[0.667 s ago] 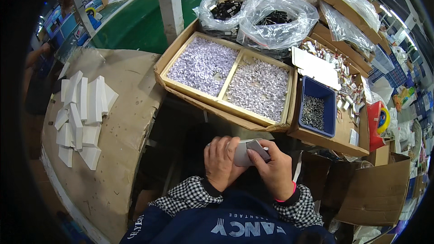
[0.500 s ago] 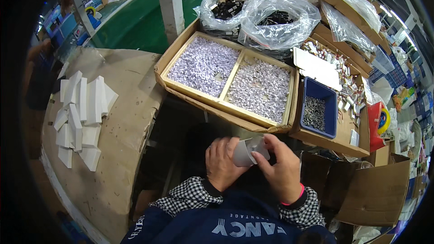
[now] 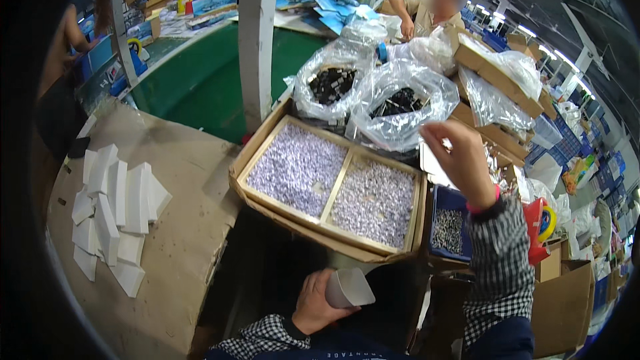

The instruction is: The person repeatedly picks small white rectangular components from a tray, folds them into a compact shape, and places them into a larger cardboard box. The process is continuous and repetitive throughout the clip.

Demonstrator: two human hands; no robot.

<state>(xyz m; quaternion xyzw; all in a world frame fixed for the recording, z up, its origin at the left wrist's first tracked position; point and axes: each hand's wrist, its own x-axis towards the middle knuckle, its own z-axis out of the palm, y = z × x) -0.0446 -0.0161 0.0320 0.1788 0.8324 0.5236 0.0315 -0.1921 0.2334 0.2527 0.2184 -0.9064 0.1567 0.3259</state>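
My left hand (image 3: 313, 303) is wrapped round a pale grey, hollow plastic shell (image 3: 349, 288) with a rounded side, low in front of the parts box. My right hand (image 3: 459, 160) is raised and reaches far forward, above the white lid-like sheet and the box of small parts at the right. Its fingers are curled in toward the thumb. Whatever they may hold is too small to make out. Beneath the right forearm stands a blue bin (image 3: 460, 200) of small metal screws (image 3: 448, 231).
Ahead is a wooden divided tray (image 3: 325, 221) of small whitish parts, inside a cardboard box. Behind it are two clear plastic bags (image 3: 440, 103) of black pieces. White curved pieces (image 3: 105, 227) lie piled on the cardboard-covered table (image 3: 173, 280). A post (image 3: 259, 47) stands nearby; a co-worker (image 3: 423, 17) sits beyond.
My right hand has let go of the shell and moved forward and right, over the parts box. The left hand keeps the shell, now lower. The view has tilted up.
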